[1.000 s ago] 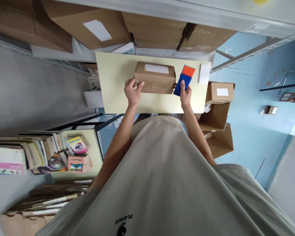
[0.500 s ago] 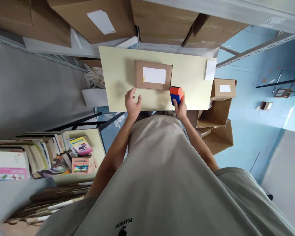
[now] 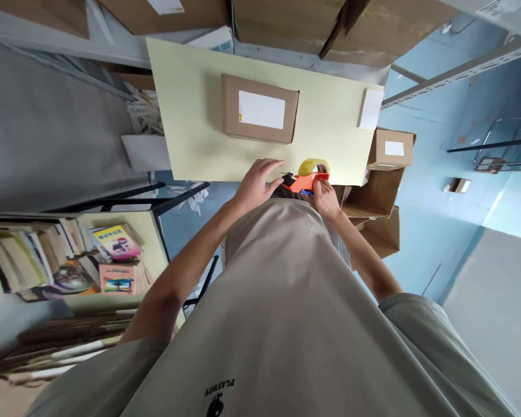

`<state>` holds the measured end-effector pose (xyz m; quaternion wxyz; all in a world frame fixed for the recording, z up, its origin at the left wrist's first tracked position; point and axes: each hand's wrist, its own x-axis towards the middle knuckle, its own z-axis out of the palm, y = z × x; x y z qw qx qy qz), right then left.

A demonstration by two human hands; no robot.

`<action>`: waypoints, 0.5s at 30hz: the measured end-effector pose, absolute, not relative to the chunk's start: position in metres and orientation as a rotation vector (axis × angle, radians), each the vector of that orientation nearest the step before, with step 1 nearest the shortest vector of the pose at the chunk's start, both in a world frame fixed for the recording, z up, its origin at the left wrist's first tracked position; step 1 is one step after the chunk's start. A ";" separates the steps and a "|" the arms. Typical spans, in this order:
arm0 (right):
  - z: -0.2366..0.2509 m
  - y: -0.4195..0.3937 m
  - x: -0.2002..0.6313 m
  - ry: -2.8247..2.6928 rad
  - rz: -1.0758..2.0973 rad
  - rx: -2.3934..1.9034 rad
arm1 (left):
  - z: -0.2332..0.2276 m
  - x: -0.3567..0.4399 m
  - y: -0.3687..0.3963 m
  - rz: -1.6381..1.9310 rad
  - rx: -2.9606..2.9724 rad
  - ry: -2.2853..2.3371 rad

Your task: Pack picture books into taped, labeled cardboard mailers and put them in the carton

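Right hand point(image 3: 327, 198) is gripping the orange tape dispenser point(image 3: 304, 178) at the near edge of the pale table point(image 3: 191, 121); left hand point(image 3: 257, 184) is touching its front end, fingers loosely spread. Labelled cardboard box point(image 3: 260, 109) is lying mid-table, well apart. White card point(image 3: 370, 108) is sitting at the far right corner. Open cartons point(image 3: 373, 200) are crowding the floor just beside the table.

A pale yellow table point(image 3: 191, 116) stands on a light blue floor point(image 3: 434, 220), with metal shelving point(image 3: 460, 69) and stacked cardboard boxes point(image 3: 286, 29) behind.
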<state>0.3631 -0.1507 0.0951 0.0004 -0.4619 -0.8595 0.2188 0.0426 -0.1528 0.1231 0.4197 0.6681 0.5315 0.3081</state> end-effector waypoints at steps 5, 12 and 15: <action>0.098 -0.127 0.406 -2.826 0.742 -1.244 | 0.128 0.084 -0.160 0.757 1.656 1.384; 0.123 -0.104 0.453 -2.900 1.027 -1.134 | 0.130 0.149 -0.176 0.785 1.522 1.471; 0.133 -0.099 0.465 -2.919 1.177 -1.168 | 0.130 0.171 -0.183 0.816 1.478 1.521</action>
